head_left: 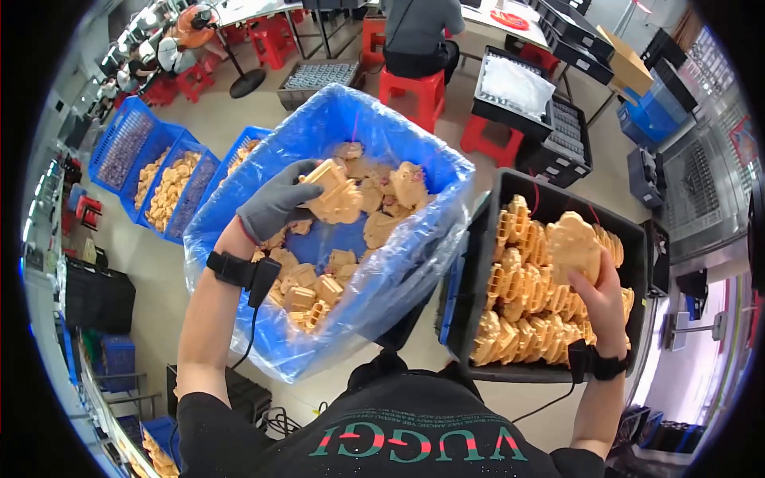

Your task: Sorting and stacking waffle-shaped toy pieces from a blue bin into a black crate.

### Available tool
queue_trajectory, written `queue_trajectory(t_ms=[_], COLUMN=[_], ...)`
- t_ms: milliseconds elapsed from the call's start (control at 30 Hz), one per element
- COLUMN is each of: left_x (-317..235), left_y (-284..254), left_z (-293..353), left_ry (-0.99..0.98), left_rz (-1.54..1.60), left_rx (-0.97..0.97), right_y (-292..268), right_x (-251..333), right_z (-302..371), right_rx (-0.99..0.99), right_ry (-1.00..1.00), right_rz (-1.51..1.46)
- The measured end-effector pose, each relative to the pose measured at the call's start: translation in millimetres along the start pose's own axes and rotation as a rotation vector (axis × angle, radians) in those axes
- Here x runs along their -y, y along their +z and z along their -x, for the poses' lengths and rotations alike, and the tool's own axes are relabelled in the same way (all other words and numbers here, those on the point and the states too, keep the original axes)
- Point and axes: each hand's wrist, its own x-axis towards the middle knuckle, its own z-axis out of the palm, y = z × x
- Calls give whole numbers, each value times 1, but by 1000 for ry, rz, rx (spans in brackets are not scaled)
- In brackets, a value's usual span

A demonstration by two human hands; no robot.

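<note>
My left hand (279,201), in a grey glove, grips a tan moulded part (333,191) with ridges and a raised block. It is above a large blue bin (339,239) lined with clear plastic, where several similar tan parts (299,279) lie loose. At the right, my bare right hand (603,299) pinches another tan part (573,248), its flat, wavy-edged face showing. That part is over a black crate (550,372), in which several tan parts (522,299) stand on edge in packed rows. Where the fingers lie behind each part is hidden.
Blue baskets (179,183) holding more tan parts stand at the left. Beyond the bin, a person (422,36) sits on a red stool (413,94). Black trays (518,92) rest on another red stool at the back right, and a fan (239,64) stands at the back left.
</note>
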Motion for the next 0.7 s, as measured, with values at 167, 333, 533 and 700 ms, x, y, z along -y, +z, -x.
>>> queue_trajectory(t_ms=[167,333,533,700], left_x=[-56,-60,-46,-62], left_y=[156,308,441,488], left_z=[5,-25,-89,-111], left_ry=[34,3,-24,90], left_rz=[190,180,-91,-461], left_rx=[200,281,489,608], right_y=[-92,-154,-229,-246], right_x=[-39,-48,-62,-53], right_z=[11,0,-2,-24], right_rx=[-99,-121,103,428], right_ry=[-19,-151,-518,-648], right_rz=[23,244,417,575])
